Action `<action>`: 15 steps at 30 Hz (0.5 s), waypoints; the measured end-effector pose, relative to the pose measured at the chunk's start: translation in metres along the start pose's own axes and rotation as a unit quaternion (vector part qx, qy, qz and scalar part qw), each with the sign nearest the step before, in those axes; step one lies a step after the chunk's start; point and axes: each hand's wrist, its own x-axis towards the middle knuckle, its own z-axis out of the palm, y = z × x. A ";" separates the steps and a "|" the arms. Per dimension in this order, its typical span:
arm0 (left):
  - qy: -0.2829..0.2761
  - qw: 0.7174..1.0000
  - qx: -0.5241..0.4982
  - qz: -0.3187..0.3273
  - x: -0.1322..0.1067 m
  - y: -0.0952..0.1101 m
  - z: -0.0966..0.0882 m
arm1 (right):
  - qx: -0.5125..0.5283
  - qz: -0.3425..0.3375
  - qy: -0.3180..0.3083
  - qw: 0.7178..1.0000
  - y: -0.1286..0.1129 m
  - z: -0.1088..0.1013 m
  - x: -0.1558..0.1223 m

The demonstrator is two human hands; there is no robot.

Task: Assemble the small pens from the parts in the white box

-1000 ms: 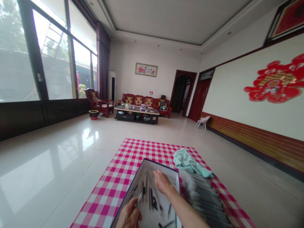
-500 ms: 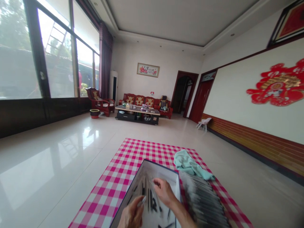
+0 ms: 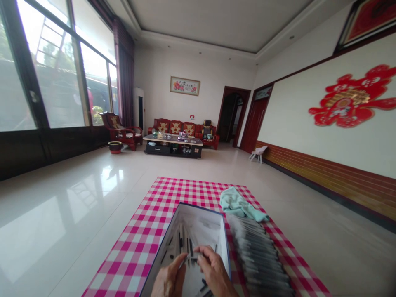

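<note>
Over the near part of a white box with a blue rim (image 3: 227,251), both my hands work close together. My left hand (image 3: 169,276) is closed, pinching a slim pale piece that looks like a pen part (image 3: 185,260) between thumb and forefinger. Facing it, my right hand (image 3: 215,270) pinches a small, thin pen part (image 3: 194,258), its tip nearly meeting the left hand's piece. Loose dark and clear pen pieces (image 3: 181,241) lie in the box, partly covered by the hands. Right of the box lies a long row of dark, slim pens (image 3: 262,258), blurred, with whitish ends.
A pink-and-white checked cloth (image 3: 130,247) covers the table. A mint-green rag (image 3: 239,204) lies behind the pen row. Farther off across the tiled floor stand a coffee table (image 3: 173,150), a red wooden sofa (image 3: 162,123), an armchair (image 3: 123,134) and a small stool (image 3: 258,153).
My right hand has come down and toward my left hand, and their fingertips now nearly meet. The whole view has shifted slightly, so the room sits farther left.
</note>
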 end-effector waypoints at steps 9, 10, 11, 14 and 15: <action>-0.084 0.996 -0.002 0.023 -0.001 0.003 -0.006 | 0.006 -0.015 -0.029 0.999 -0.003 -0.001 -0.004; -0.091 0.995 -0.002 0.029 -0.002 0.002 -0.006 | 0.002 -0.016 -0.026 1.000 -0.004 -0.001 -0.005; -0.094 0.995 -0.003 0.032 -0.003 0.001 -0.007 | 0.000 -0.013 -0.024 1.000 -0.005 -0.001 -0.005; -0.089 0.996 -0.008 0.018 -0.005 0.003 -0.009 | 0.011 0.010 -0.030 0.999 -0.011 -0.001 -0.008; -0.093 0.996 -0.012 0.010 -0.005 0.006 -0.011 | 0.021 0.020 -0.038 0.999 -0.013 -0.001 -0.009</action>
